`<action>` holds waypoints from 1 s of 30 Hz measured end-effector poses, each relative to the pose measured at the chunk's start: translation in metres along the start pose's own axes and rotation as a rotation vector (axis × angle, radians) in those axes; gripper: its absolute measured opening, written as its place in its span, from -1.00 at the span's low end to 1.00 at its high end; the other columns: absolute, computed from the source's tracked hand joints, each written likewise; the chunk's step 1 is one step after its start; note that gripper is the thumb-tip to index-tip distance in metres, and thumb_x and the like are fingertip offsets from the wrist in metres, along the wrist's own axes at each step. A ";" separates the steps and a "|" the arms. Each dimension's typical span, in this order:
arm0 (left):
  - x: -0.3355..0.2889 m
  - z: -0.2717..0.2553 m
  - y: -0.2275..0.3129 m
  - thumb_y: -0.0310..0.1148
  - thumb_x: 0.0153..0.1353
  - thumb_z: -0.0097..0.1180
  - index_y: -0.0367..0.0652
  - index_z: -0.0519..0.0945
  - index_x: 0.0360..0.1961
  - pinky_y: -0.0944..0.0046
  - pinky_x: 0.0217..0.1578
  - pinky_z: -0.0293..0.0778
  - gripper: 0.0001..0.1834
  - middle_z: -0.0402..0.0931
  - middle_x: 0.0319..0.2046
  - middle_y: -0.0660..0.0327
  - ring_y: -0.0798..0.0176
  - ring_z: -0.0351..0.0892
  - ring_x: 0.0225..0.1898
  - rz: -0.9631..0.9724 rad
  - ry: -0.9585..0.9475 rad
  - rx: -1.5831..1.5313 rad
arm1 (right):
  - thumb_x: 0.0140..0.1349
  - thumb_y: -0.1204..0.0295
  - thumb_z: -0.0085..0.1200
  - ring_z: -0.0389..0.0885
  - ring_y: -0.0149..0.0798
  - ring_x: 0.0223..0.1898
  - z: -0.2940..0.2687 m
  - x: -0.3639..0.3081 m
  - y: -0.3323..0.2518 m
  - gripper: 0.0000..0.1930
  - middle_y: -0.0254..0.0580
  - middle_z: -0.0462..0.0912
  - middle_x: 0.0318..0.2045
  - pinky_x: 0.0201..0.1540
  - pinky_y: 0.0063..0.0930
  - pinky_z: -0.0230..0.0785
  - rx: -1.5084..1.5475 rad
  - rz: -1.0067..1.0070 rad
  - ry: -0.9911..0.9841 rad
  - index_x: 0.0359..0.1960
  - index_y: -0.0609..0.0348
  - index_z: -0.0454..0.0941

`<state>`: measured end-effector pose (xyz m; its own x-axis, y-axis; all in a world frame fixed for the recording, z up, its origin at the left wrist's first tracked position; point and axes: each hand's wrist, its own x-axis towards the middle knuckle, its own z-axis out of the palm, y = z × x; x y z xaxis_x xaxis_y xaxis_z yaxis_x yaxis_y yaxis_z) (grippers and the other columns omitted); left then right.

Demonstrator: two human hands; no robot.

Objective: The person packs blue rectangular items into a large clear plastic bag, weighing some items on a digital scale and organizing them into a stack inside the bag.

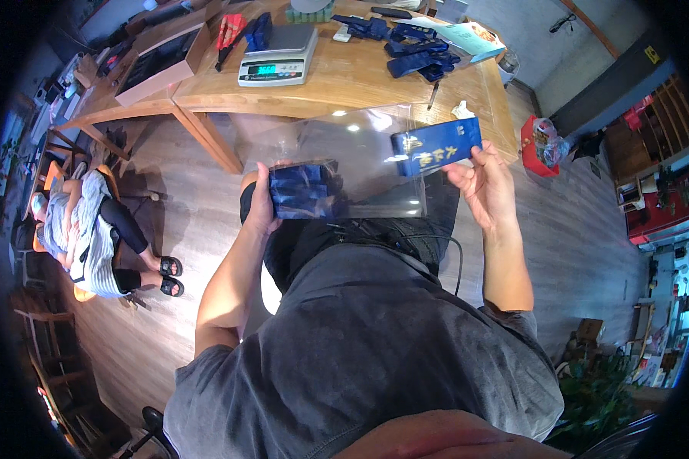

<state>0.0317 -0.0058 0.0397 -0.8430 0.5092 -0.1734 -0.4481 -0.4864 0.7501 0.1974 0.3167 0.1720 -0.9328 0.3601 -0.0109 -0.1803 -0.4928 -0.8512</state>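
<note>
My left hand (263, 205) grips the closed end of a large clear plastic bag (375, 187), which stretches across above my lap. Several dark blue packets (302, 190) lie stacked inside it, next to my left fingers. Between the thumb and fingers of my right hand (484, 183) is a flat blue packet (440, 147) with gold markings. The packet's left end overlaps the bag's right end; whether it is inside the opening I cannot tell.
On the wooden table (344, 92) ahead stand a digital scale (272, 73), an open cardboard box (164, 65) and a pile of blue packets (421, 55). A red bin (540, 149) is on the floor at right. Another person (92, 222) sits at left.
</note>
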 end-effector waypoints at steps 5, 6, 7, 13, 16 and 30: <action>0.003 -0.009 -0.001 0.36 0.27 -0.12 -0.32 0.41 0.14 0.10 -0.03 0.57 -0.14 0.57 -0.08 -0.01 0.08 0.61 -0.06 0.085 -0.041 0.125 | 0.31 0.57 -0.03 0.74 -0.01 -0.19 0.008 -0.006 0.004 -0.85 0.05 0.65 -0.19 -0.18 -0.32 0.68 -0.286 0.289 -0.187 -0.11 0.30 0.45; 0.003 -0.010 -0.002 0.36 0.27 -0.12 -0.32 0.40 0.14 0.10 -0.04 0.58 -0.15 0.57 -0.08 -0.01 0.08 0.62 -0.06 0.105 -0.060 0.155 | 0.33 0.55 -0.06 0.72 -0.03 -0.13 0.004 -0.005 0.004 -0.76 0.06 0.65 -0.14 -0.10 -0.32 0.65 -0.358 0.350 -0.241 0.00 0.35 0.44; 0.004 -0.012 -0.003 0.35 0.27 -0.12 -0.32 0.40 0.14 0.11 -0.04 0.58 -0.15 0.57 -0.08 -0.02 0.09 0.62 -0.07 0.124 -0.080 0.184 | 0.33 0.55 -0.06 0.72 -0.03 -0.12 0.005 -0.005 0.004 -0.74 0.08 0.64 -0.13 -0.08 -0.31 0.64 -0.352 0.401 -0.233 0.02 0.36 0.43; 0.008 -0.024 -0.005 0.26 0.36 -0.15 -0.18 0.36 0.19 0.21 -0.03 0.50 -0.29 0.49 0.00 0.11 0.23 0.53 -0.02 0.198 -0.174 0.190 | 0.42 0.23 -0.24 0.54 0.14 0.15 -0.002 -0.006 -0.006 -0.49 0.33 0.47 0.15 0.16 -0.16 0.47 -0.023 0.701 -0.386 0.24 0.41 0.29; 0.008 -0.024 -0.005 0.28 0.35 -0.15 -0.19 0.37 0.18 0.23 -0.03 0.49 -0.27 0.48 0.00 0.11 0.24 0.52 -0.01 0.219 -0.191 0.197 | 0.39 0.15 -0.35 0.18 0.21 0.39 -0.014 -0.013 -0.005 -0.34 0.39 0.21 0.33 0.40 -0.03 0.09 0.143 0.637 -0.531 0.36 0.47 0.11; 0.002 -0.016 0.009 0.36 0.24 -0.04 -0.28 0.44 0.11 0.31 -0.06 0.49 -0.16 0.59 -0.17 0.13 0.29 0.59 -0.14 0.383 -0.169 0.272 | 0.39 0.50 -0.20 0.26 0.07 0.36 -0.025 -0.033 -0.014 -0.56 0.18 0.00 0.45 0.30 -0.13 0.28 -0.108 0.391 -0.486 0.23 0.55 0.32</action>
<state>0.0215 -0.0209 0.0358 -0.8618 0.4492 0.2358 -0.0029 -0.4692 0.8831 0.2386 0.3310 0.1712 -0.9630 -0.2441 -0.1141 0.2117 -0.4233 -0.8809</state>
